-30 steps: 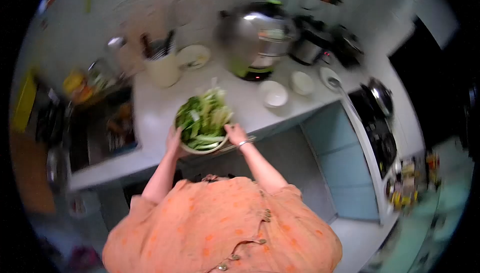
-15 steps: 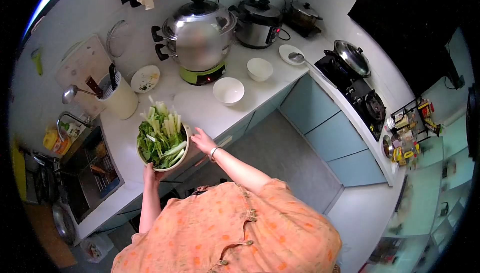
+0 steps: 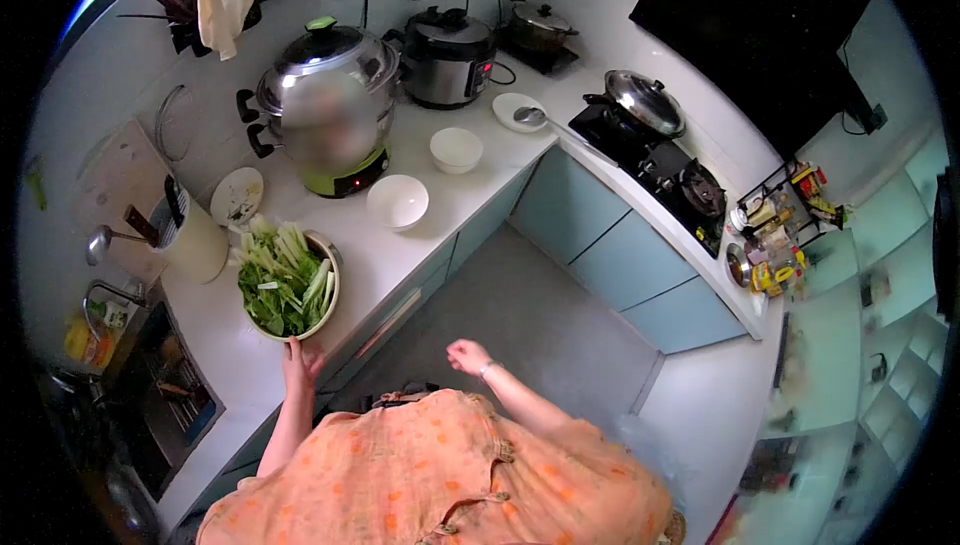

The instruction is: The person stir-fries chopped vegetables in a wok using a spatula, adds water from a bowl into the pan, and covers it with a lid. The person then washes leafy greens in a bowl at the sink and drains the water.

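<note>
Leafy greens heaped in upright pale bowl on counter

Head view; looks forward, down; counter near

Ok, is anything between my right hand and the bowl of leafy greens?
Nothing visible: between your right hand and the bowl is just open space over the grey floor and white countertop. Your left hand is at the bowl's near side, off that line.

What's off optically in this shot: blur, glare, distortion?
Head view throughout: fisheye bend, black corners; glints on the domed lid; smeared patch on the big pot; pale green panels at right partly blurred; greens in the bowl fairly sharp.
</note>
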Available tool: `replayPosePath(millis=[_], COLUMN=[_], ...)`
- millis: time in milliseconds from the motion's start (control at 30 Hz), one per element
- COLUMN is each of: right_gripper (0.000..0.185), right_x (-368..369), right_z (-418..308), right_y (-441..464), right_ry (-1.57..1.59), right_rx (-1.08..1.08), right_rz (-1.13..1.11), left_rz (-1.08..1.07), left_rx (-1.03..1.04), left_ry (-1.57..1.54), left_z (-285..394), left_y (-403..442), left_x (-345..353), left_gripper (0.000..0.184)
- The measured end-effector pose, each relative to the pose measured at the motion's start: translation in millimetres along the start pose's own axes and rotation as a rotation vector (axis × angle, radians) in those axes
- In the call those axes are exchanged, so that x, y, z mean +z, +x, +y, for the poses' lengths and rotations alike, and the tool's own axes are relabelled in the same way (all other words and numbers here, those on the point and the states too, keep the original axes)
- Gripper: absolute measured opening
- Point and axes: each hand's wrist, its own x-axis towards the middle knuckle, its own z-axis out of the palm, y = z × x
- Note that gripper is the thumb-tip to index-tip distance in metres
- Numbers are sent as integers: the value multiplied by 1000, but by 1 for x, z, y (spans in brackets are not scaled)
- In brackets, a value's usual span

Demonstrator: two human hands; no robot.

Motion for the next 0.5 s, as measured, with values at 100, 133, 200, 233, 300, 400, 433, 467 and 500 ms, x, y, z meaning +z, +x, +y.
replayPosePath(millis=[100,133,200,233,300,400,433,467,500], right_gripper=[23,28,32,32,33,35,35,36,36], right_x=[-30,-42,-60,-66,-72,-70,-68,-64,-58], right_z=[79,99,135,152,175,198,199,200,200], right_y=[-29,-38,-58,-66,-92,-109,-111,-111,-114], right_ry=[-145,-363,-774,-879,-925,-794,-736,-664,-591], right_rx=[201,235,281,310,371,427,429,422,408], right_rz=[120,83,-23,-60,-66,58,118,195,271], left_rz=[-83,-220,-357,-371,-479,-629,-618,-744,-866], left_rx=[-153,-164,-175,-173,-123,81,83,207,340], left_ry=[282,429,617,626,695,929,919,1068,1216], left_z=[-9,-16,-26,-32,-43,-25,-22,-20,-20], left_y=[-29,-32,-43,-44,-55,-79,-79,-77,-82], left_x=[10,14,29,38,52,103,115,123,123], left_gripper=[48,44,35,33,29,31,31,35,41])
